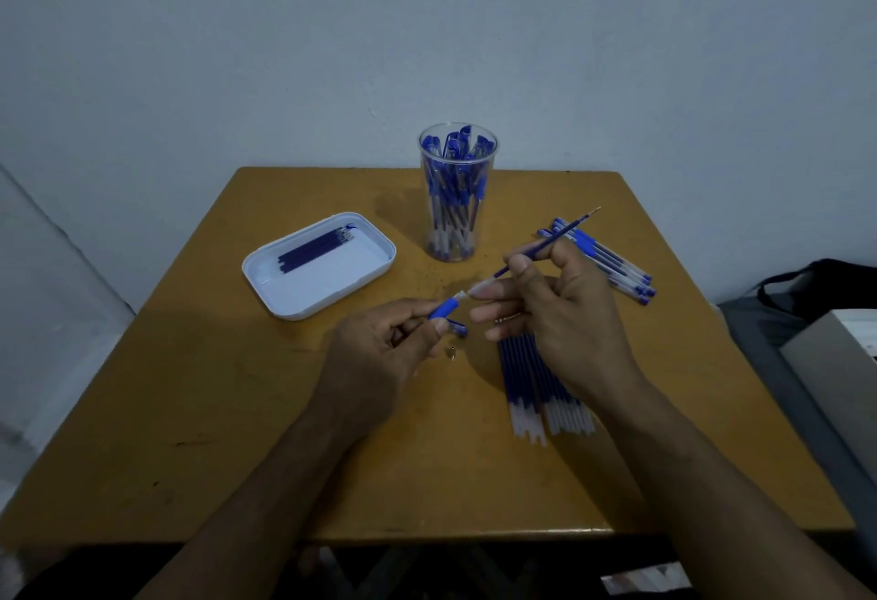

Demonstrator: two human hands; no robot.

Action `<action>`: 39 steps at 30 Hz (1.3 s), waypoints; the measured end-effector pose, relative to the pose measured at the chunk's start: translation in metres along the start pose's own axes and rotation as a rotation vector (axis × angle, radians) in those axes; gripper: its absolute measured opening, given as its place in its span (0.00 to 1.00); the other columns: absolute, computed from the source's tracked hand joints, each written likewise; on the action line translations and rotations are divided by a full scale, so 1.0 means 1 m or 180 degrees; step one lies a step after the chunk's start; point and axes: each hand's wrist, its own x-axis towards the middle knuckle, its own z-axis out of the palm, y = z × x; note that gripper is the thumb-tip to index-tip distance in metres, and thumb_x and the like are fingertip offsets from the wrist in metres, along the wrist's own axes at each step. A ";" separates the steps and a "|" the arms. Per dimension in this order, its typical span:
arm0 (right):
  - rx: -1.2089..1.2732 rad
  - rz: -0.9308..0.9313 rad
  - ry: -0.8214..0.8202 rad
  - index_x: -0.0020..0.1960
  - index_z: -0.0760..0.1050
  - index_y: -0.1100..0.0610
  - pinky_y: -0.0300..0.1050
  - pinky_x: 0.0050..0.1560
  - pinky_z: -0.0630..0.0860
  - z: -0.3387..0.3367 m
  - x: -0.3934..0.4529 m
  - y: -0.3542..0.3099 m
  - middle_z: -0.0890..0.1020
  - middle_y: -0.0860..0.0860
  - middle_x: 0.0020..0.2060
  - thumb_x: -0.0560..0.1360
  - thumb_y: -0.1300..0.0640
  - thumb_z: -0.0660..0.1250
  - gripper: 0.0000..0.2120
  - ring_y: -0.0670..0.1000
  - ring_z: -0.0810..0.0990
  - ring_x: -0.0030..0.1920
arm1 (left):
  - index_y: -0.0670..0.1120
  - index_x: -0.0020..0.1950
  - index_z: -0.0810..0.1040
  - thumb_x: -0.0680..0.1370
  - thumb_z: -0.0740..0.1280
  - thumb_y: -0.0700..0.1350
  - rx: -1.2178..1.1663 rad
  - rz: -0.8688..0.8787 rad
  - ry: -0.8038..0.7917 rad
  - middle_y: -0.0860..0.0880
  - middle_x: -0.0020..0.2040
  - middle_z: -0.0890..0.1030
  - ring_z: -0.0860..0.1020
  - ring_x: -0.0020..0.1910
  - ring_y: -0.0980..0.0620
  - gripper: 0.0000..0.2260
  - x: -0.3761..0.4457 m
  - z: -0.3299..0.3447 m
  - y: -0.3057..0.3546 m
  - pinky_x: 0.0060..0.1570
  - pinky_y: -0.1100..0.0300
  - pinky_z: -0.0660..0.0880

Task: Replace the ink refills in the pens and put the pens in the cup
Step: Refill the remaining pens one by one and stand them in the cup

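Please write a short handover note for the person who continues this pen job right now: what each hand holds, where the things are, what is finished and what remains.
Left hand: grips an opened pen barrel by its blue grip.
Right hand: pinches one ink refill, tip pointing up and away, its back end near the barrel's mouth.
On the table: a small metal tip and a blue cap below the barrel; a bundle of refills under the right wrist; a few pens at far right.
White tray: holds several dark refills.
Done: many pens stand in the clear cup.
Left: finish this pen, then the far-right pens.
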 end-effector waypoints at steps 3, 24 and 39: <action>0.0003 -0.0029 -0.0030 0.59 0.70 0.62 0.50 0.35 0.84 0.002 0.000 0.001 0.87 0.59 0.42 0.85 0.58 0.58 0.07 0.60 0.87 0.40 | 0.53 0.58 0.83 0.80 0.70 0.44 -0.0037 0.0022 -0.0031 0.51 0.38 0.84 0.79 0.34 0.59 0.08 -0.001 0.001 0.000 0.34 0.66 0.75; 0.0258 0.0246 -0.0010 0.50 0.76 0.65 0.49 0.30 0.80 0.004 0.000 0.008 0.84 0.61 0.41 0.82 0.55 0.66 0.12 0.58 0.83 0.35 | 0.49 0.61 0.83 0.79 0.70 0.44 -0.0091 -0.0006 -0.0096 0.53 0.39 0.85 0.80 0.36 0.59 0.11 -0.001 0.001 -0.004 0.36 0.69 0.74; -0.3401 -0.0267 -0.1135 0.61 0.82 0.50 0.36 0.50 0.74 0.016 -0.001 0.014 0.82 0.46 0.52 0.81 0.52 0.67 0.10 0.43 0.77 0.50 | 0.54 0.56 0.81 0.81 0.68 0.48 -0.0552 -0.0373 0.0468 0.46 0.38 0.84 0.76 0.30 0.55 0.05 0.004 -0.001 -0.010 0.30 0.63 0.73</action>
